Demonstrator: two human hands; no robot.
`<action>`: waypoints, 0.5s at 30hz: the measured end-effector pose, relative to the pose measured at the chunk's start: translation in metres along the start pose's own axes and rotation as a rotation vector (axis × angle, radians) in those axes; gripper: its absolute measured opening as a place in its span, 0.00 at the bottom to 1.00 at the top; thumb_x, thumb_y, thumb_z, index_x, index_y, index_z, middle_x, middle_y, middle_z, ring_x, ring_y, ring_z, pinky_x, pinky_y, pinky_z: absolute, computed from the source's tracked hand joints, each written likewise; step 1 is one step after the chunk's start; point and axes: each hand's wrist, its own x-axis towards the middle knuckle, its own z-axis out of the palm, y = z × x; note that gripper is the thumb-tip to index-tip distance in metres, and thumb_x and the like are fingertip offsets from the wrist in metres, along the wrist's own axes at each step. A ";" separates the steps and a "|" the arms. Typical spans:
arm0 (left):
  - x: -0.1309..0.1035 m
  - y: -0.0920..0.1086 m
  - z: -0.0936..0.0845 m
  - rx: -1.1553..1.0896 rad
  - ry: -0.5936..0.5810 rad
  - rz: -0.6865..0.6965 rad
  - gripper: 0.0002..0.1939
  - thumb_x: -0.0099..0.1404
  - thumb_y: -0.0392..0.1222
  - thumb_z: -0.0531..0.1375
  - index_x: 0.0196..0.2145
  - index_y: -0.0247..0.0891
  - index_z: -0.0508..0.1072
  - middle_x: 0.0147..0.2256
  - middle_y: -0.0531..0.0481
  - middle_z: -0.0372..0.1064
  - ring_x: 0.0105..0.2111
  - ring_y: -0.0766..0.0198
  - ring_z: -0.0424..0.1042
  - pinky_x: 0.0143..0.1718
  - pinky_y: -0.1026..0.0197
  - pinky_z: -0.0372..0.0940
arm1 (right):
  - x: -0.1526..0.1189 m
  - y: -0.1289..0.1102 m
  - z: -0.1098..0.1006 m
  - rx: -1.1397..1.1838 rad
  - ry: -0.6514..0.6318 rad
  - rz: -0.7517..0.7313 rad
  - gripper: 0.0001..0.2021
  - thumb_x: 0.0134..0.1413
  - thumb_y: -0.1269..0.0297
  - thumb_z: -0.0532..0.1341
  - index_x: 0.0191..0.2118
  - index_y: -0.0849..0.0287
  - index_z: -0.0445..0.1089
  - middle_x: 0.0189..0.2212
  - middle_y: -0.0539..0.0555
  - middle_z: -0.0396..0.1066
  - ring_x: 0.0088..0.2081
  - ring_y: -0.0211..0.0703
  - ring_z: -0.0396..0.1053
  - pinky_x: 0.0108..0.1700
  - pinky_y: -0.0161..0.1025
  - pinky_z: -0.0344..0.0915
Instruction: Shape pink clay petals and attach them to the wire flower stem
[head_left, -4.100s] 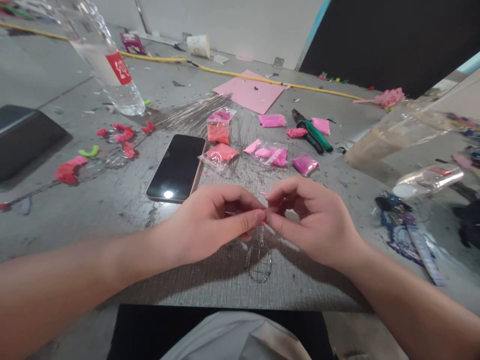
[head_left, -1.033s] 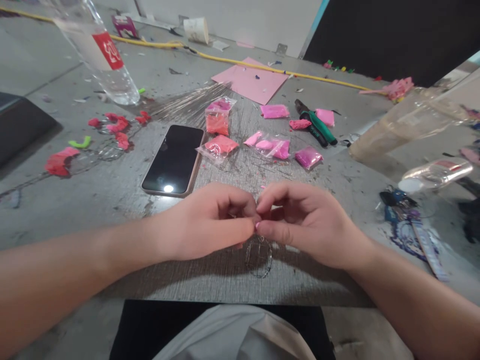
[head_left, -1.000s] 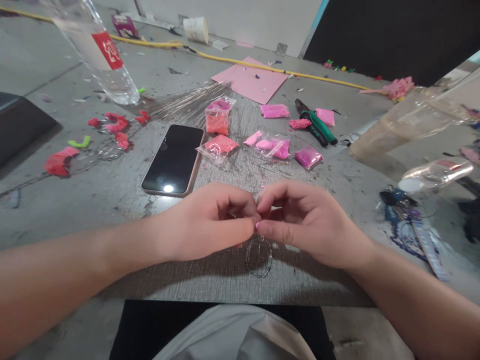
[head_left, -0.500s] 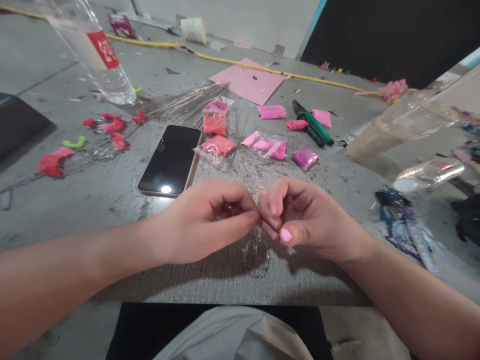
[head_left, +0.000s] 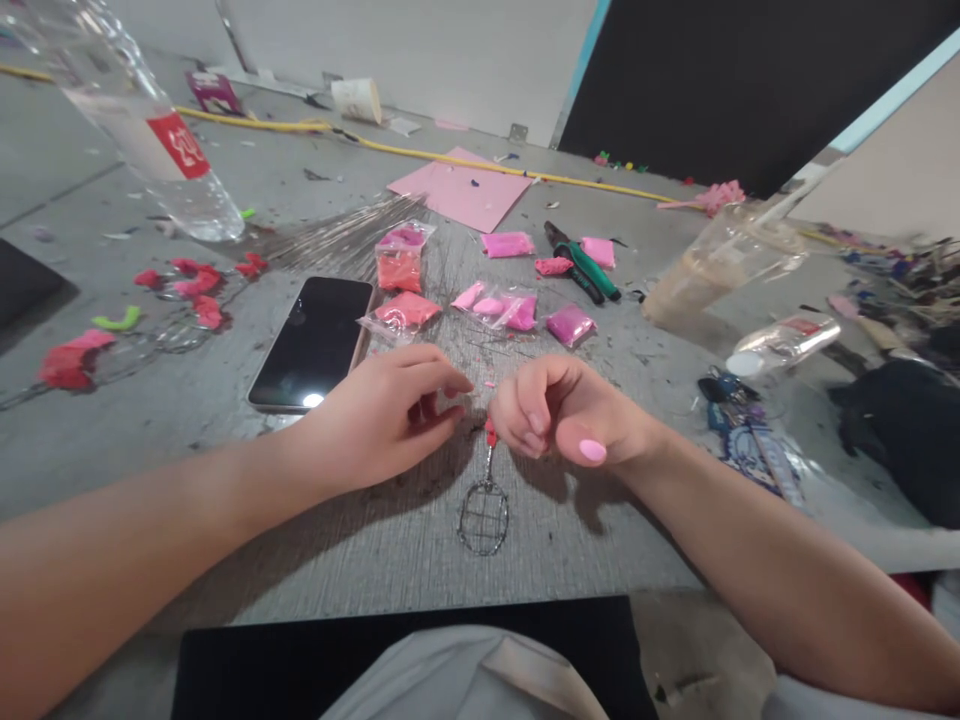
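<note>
Wire racket (head_left: pixel 488 486), 1 in all, lies on the grey table (head_left: pixel 577 570) between the left hand (head_left: pixel 386 415) and the right hand (head_left: pixel 600 415), its loop toward the near edge and 1 red clump (head_left: pixel 490 432) on its handle. The left hand has its thumb and forefinger apart. The right hand keeps its fingers curled beside the handle, the thumb apart from them with 1 pink patch (head_left: pixel 592 450) at its tip; whether the fingertips touch the handle, I cannot tell. Near the left hand lies 1 phone (head_left: pixel 309 340). Farther back are 1 pair of green-handled pliers (head_left: pixel 589 270), 1 purple packet (head_left: pixel 571 325) and 1 pink sheet (head_left: pixel 457 188). Of 2 bottles, 1 stands at left (head_left: pixel 180 165) and 1 lies at right (head_left: pixel 786 343).
</note>
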 end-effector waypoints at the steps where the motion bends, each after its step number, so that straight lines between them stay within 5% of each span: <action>1: 0.000 -0.001 0.001 0.021 -0.004 0.004 0.10 0.69 0.40 0.59 0.44 0.34 0.77 0.37 0.45 0.72 0.30 0.63 0.72 0.33 0.60 0.67 | 0.000 0.000 -0.001 0.002 -0.001 -0.012 0.15 0.48 0.59 0.78 0.30 0.57 0.72 0.26 0.46 0.69 0.28 0.34 0.64 0.31 0.34 0.59; 5: 0.000 -0.001 0.004 0.101 -0.044 0.044 0.12 0.71 0.39 0.57 0.47 0.33 0.78 0.41 0.42 0.73 0.38 0.58 0.75 0.39 0.57 0.70 | -0.001 -0.002 -0.004 -0.037 0.043 -0.045 0.13 0.51 0.61 0.76 0.31 0.57 0.72 0.26 0.46 0.69 0.28 0.34 0.63 0.32 0.35 0.59; 11: 0.004 -0.003 0.004 0.149 0.137 0.030 0.11 0.71 0.42 0.60 0.45 0.34 0.79 0.44 0.40 0.76 0.45 0.52 0.76 0.50 0.51 0.71 | 0.000 -0.008 -0.009 -0.155 0.294 -0.076 0.17 0.58 0.53 0.71 0.28 0.56 0.68 0.23 0.45 0.65 0.26 0.34 0.59 0.29 0.36 0.51; 15: 0.007 -0.008 0.003 0.179 0.053 0.008 0.13 0.71 0.43 0.60 0.48 0.35 0.79 0.44 0.40 0.77 0.47 0.49 0.76 0.52 0.46 0.69 | 0.002 -0.005 -0.015 -0.142 0.463 -0.052 0.23 0.56 0.48 0.72 0.25 0.57 0.63 0.22 0.44 0.62 0.25 0.33 0.57 0.29 0.36 0.49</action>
